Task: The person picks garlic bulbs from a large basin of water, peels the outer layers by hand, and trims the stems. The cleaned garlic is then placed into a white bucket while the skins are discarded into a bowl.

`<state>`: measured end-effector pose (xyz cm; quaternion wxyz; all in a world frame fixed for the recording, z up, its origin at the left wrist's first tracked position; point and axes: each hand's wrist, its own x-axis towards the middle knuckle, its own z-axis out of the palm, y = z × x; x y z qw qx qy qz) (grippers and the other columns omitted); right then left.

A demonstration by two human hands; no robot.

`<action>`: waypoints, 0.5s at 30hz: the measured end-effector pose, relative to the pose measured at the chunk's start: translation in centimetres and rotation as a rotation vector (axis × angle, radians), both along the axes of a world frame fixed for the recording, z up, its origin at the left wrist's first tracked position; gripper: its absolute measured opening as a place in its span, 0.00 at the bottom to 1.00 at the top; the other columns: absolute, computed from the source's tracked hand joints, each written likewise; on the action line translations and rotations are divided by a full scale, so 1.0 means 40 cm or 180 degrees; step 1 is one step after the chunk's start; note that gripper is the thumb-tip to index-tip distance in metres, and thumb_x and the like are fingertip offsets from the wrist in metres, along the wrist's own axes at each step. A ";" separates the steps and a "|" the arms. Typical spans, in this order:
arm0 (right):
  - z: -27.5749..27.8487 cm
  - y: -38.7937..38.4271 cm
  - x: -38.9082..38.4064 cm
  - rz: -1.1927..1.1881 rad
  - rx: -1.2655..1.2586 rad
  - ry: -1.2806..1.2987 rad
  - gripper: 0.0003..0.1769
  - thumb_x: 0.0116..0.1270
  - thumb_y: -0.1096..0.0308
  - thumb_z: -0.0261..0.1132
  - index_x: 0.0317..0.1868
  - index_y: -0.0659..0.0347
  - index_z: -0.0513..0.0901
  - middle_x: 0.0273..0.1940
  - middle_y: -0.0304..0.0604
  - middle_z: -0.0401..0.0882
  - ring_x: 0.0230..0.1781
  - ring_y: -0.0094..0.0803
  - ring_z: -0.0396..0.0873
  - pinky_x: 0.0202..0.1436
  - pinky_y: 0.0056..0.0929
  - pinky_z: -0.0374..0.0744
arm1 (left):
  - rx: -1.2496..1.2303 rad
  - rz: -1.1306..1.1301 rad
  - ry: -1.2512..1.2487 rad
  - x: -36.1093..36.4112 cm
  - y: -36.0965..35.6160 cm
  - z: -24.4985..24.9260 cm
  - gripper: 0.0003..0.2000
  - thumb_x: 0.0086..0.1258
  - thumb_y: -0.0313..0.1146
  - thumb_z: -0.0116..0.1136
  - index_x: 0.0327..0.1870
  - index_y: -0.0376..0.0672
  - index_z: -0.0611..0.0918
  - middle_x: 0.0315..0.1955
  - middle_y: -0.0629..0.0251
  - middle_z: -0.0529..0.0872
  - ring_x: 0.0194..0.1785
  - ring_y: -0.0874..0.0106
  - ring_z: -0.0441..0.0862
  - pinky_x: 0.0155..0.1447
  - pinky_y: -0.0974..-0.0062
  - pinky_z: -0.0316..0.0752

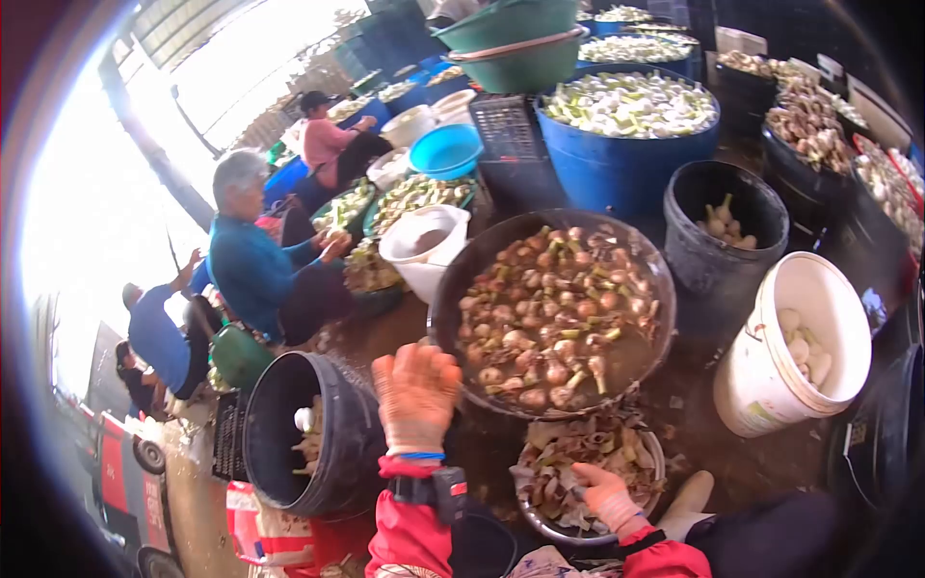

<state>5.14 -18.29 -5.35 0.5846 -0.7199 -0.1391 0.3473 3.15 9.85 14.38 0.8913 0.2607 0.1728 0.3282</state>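
My left hand (417, 397), in an orange glove, is raised beside the near left rim of a wide dark tub (445, 279). Its fingers are stretched up and nothing is in them. Garlic bulbs (540, 318) with short stems lie in brownish water inside the tub. My right hand (612, 499), gloved too, is over a metal basin (658, 467) of peeled skins (568, 458). A small dark object, perhaps a blade, shows at its fingers, but what they hold is too small to make out.
A black bucket (361, 433) stands left of my left hand. On the right are a white bucket (747, 385) and a dark bucket (713, 260) with bulbs. A blue barrel (617, 164) of garlic stands behind. A person in blue (251, 270) sits at the left, others beyond.
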 end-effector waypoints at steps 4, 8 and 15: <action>0.001 -0.004 0.007 0.0263 -0.0046 -0.0112 0.29 0.51 0.82 0.54 0.56 0.59 0.80 0.53 0.45 0.81 0.52 0.34 0.80 0.57 0.25 0.75 | 0.2657 -0.1757 0.2251 0.225 -0.043 -0.261 0.19 0.67 0.48 0.55 0.50 0.44 0.79 0.39 0.61 0.85 0.40 0.62 0.82 0.43 0.68 0.76; 0.023 0.003 0.043 0.0225 -0.0100 0.0967 0.28 0.54 0.80 0.55 0.57 0.57 0.79 0.52 0.44 0.80 0.49 0.30 0.79 0.52 0.25 0.76 | 0.5571 -0.3477 0.3797 0.375 -0.091 -0.402 0.24 0.63 0.47 0.56 0.59 0.48 0.75 0.51 0.58 0.83 0.54 0.60 0.80 0.55 0.64 0.73; -0.015 0.010 0.086 0.0048 -0.0138 0.0574 0.25 0.56 0.78 0.55 0.56 0.61 0.78 0.54 0.45 0.80 0.54 0.33 0.78 0.59 0.27 0.73 | 0.4735 -0.5559 0.3996 0.482 -0.129 -0.439 0.30 0.55 0.43 0.61 0.62 0.49 0.74 0.45 0.56 0.83 0.48 0.66 0.81 0.52 0.70 0.74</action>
